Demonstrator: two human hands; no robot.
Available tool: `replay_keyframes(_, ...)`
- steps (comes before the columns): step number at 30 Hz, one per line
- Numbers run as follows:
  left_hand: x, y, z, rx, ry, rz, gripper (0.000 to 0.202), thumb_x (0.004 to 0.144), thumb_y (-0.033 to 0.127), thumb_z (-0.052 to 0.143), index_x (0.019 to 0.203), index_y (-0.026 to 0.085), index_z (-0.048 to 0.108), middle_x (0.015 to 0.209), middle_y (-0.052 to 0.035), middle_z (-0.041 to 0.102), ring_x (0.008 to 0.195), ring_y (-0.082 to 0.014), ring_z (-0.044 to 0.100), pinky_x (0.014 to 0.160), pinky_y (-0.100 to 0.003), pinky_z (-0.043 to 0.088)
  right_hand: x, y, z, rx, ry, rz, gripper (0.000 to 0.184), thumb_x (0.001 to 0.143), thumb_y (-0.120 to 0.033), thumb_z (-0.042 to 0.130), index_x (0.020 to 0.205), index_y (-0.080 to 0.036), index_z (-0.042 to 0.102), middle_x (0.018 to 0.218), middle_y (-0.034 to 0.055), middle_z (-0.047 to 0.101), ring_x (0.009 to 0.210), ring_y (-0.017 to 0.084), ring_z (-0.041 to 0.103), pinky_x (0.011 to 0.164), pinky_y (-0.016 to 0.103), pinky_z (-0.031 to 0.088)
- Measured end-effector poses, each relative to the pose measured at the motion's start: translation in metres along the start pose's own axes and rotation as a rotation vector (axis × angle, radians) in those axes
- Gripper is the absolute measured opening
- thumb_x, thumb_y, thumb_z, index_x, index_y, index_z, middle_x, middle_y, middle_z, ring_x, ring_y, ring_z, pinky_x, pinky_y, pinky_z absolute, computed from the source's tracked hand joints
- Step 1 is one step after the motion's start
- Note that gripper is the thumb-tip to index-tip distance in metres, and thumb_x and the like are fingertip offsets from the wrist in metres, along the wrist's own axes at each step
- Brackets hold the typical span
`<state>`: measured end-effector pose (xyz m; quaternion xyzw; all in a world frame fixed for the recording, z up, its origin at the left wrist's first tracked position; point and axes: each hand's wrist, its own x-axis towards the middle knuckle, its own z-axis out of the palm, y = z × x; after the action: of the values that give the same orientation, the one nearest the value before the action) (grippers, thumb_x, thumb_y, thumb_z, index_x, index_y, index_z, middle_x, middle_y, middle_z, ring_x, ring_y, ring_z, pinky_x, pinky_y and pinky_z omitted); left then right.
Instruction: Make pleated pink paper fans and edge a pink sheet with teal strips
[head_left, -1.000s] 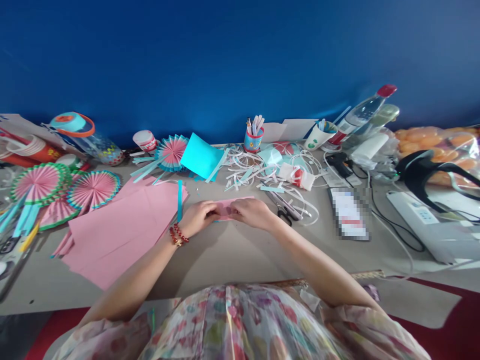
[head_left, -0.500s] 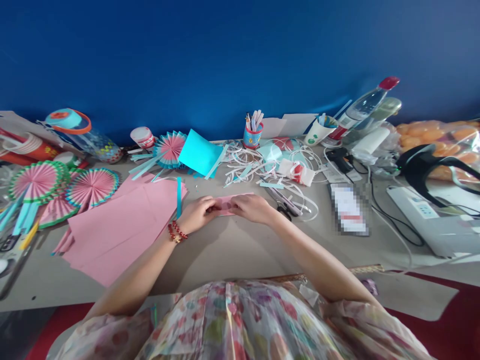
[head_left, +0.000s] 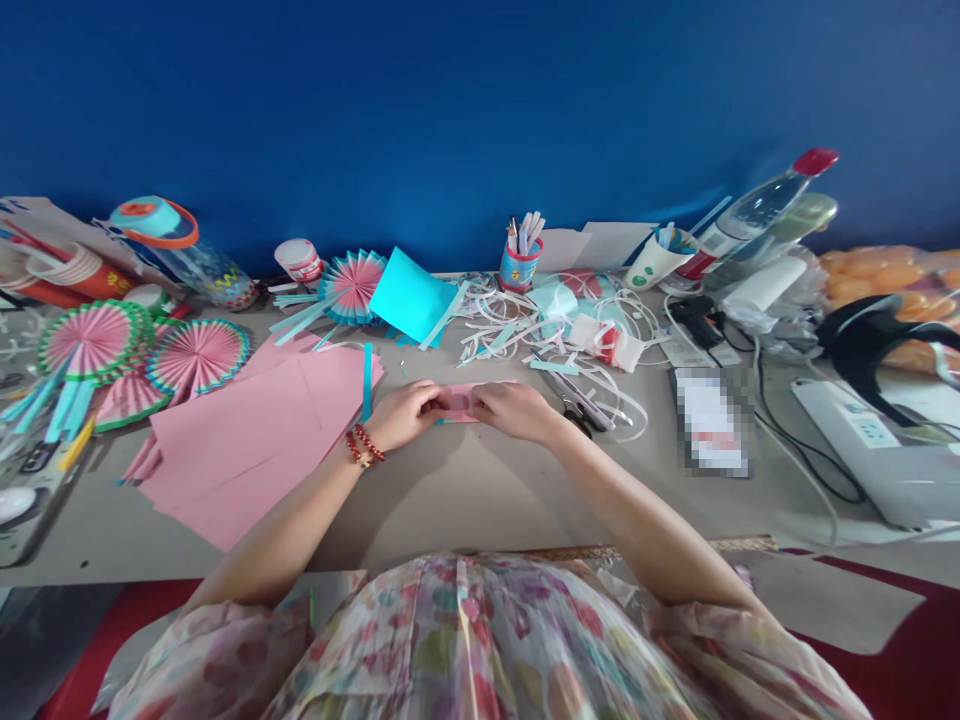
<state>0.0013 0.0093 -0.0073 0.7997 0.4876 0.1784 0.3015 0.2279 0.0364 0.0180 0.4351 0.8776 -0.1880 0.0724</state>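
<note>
A narrow folded piece of pink paper point(head_left: 457, 400) lies low over the desk, with a thin blue edge along its near side. My left hand point(head_left: 405, 414), a red bead bracelet at its wrist, pinches the paper's left part. From the other side my right hand point(head_left: 516, 410) is closed on its right part, thumb and bent fingers pressing close to the middle. Both hands hide the paper's ends. Left of them lie large pink sheets point(head_left: 247, 440) with a blue strip point(head_left: 367, 382) on their edge. Scissors point(head_left: 577, 405) lie just beyond my right hand.
Pleated paper fans point(head_left: 199, 357) spread at the left. Blue square paper point(head_left: 415, 297), tangled white strips point(head_left: 495, 320) and a pencil cup point(head_left: 520, 265) stand behind. At right are a phone point(head_left: 712, 422), a glue gun point(head_left: 699, 320), a bottle point(head_left: 765, 210) and a power strip point(head_left: 870, 430).
The whole view has shifted slightly, so things appear further right. Both hands stay closed on the pink paper, and a blue edge now shows along its near side.
</note>
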Motion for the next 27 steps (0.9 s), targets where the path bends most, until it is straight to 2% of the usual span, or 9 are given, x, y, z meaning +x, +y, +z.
replay_keyframes(7,0.0021,-0.0034,-0.0013,-0.036,-0.016,0.009,0.015,0.090,0.023,0.054,0.093,0.021,0.069,0.095,-0.0025,0.069,0.087,-0.0173,0.064,0.075,-0.026,0.046,-0.0001,0.0007,0.0019,0.008,0.009,-0.004,0.023,0.100,-0.034,0.047,0.097,-0.021,0.066,0.103,0.0062,0.072,0.093,0.019,0.066,0.071,0.023,0.037)
replay_keyframes(14,0.0016,-0.0035,-0.0007,-0.033,0.003,0.005,0.015,0.090,0.024,0.055,0.093,0.021,0.070,0.094,-0.0022,0.069,0.084,-0.0169,0.065,0.073,-0.025,0.046,-0.0015,0.0006,0.0014,0.018,0.031,-0.007,0.023,0.100,-0.032,0.046,0.095,-0.021,0.065,0.101,0.0055,0.072,0.090,0.018,0.066,0.068,0.024,0.035)
replay_keyframes(21,0.0015,-0.0022,-0.0056,-0.038,-0.057,0.050,0.019,0.093,0.031,0.055,0.094,0.021,0.071,0.095,-0.0036,0.070,0.089,-0.0185,0.064,0.077,-0.027,0.047,-0.0009,0.0025,0.0024,0.034,0.033,-0.031,0.021,0.099,-0.036,0.050,0.095,-0.022,0.065,0.100,0.0039,0.072,0.091,0.018,0.066,0.068,0.023,0.035)
replay_keyframes(27,0.0002,-0.0006,-0.0051,-0.060,-0.058,0.049,0.017,0.092,0.032,0.057,0.091,0.021,0.070,0.090,-0.0025,0.071,0.084,-0.0176,0.064,0.074,-0.026,0.046,0.0008,0.0048,0.0046,0.032,0.025,-0.045,0.022,0.099,-0.038,0.050,0.097,-0.022,0.065,0.102,0.0044,0.072,0.093,0.019,0.066,0.070,0.023,0.037)
